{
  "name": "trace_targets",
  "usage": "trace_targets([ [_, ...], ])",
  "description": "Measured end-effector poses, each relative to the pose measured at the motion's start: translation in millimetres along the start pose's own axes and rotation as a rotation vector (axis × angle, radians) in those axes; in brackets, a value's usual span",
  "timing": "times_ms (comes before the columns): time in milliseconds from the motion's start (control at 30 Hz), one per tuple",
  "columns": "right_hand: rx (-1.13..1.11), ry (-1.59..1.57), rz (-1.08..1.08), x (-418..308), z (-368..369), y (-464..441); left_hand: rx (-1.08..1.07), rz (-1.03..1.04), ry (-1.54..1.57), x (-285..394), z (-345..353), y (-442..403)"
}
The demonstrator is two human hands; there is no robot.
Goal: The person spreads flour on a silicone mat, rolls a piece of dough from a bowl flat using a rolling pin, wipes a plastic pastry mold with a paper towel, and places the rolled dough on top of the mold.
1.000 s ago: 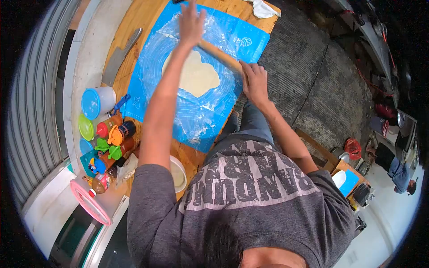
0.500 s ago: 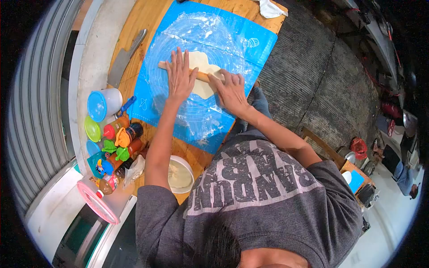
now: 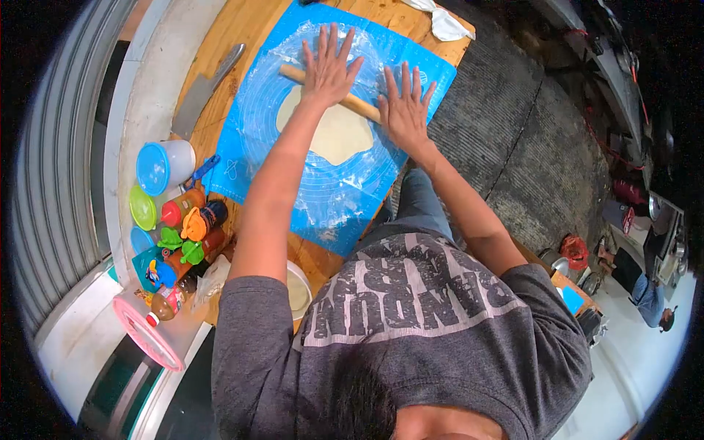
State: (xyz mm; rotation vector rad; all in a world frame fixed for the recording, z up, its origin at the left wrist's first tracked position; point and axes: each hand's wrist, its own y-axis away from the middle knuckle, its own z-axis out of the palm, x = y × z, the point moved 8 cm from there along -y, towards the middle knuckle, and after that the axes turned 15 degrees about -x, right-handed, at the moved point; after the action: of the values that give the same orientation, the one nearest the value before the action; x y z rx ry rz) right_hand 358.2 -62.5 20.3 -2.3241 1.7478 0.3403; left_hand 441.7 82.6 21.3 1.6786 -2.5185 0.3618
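Observation:
A flat sheet of pale dough (image 3: 339, 134) lies on a floured blue mat (image 3: 257, 139). The wooden rolling pin (image 3: 361, 107) rests slantwise across the dough's far edge. Over the pin, toward its left end, my left hand (image 3: 329, 72) lies palm down with fingers spread. My right hand (image 3: 405, 110) is at the pin's right end, palm down, fingers spread and pointing away from me. Neither hand wraps round the pin.
A cleaver (image 3: 198, 101) lies left of the mat. Bottles (image 3: 183, 207), a blue-lidded tub (image 3: 155, 169) and a white bowl (image 3: 297, 291) stand nearer. A white cloth (image 3: 449, 26) is at the far corner. Another person (image 3: 648, 299) is at the far right.
Both hands and the rolling pin have moved away from me, from the middle of the dough to its far edge. My fingers are spread wider, and more of the dough shows.

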Motion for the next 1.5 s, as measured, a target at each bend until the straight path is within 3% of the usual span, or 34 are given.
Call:
trace_targets([
  [200, 0.012, -0.034, -0.188, -38.4, -6.6, 0.3, 0.168, -0.002, 0.239, -10.5, -11.8, -7.3],
  [267, -0.093, -0.064, -0.191, -34.3, 11.5, -1.6, 0.198, -0.081, 0.280, -27.1, -33.2, 6.4],
  [400, -0.068, -0.162, -0.229, -29.9, -1.4, -9.5, 0.231, -0.179, 0.425, -76.4, -71.6, 63.8],
  [500, -0.031, -0.223, -0.331, -49.8, -17.8, 1.1, 0.190, -0.214, 0.317, -71.0, -84.9, 111.2],
  [567, -0.056, -0.234, -0.434, -70.4, -16.0, 18.1, 0.076, -0.171, 0.176, -32.2, -81.1, 134.7],
  [667, -0.170, -0.230, -0.499, -92.5, 1.5, 43.4, -0.166, -0.137, 0.090, 12.3, -58.4, 163.2],
  [700, -0.298, -0.230, -0.487, -94.8, 12.6, 46.4, -0.261, -0.133, 0.084, 18.3, -45.9, 169.9],
  [800, -0.245, -0.107, -0.383, -95.4, 14.6, 48.7, -0.260, -0.142, 0.133, 12.4, -26.3, 171.2],
  [1200, -0.233, 0.005, -0.346, -73.9, 30.1, 10.2, -0.322, -0.021, 0.079, -16.5, 7.5, 101.6],
  [1333, -0.278, -0.050, -0.408, -92.6, 33.3, 29.4, -0.210, -0.020, 0.113, -19.2, 2.3, 128.3],
  [1367, -0.299, 0.063, -0.410, -99.8, 35.6, 39.2, -0.230, -0.029, 0.137, -19.9, 2.6, 140.9],
  [1500, -0.368, -0.025, -0.511, -135.5, 35.9, 79.0, -0.277, -0.067, 0.184, -13.0, -12.9, 195.0],
])
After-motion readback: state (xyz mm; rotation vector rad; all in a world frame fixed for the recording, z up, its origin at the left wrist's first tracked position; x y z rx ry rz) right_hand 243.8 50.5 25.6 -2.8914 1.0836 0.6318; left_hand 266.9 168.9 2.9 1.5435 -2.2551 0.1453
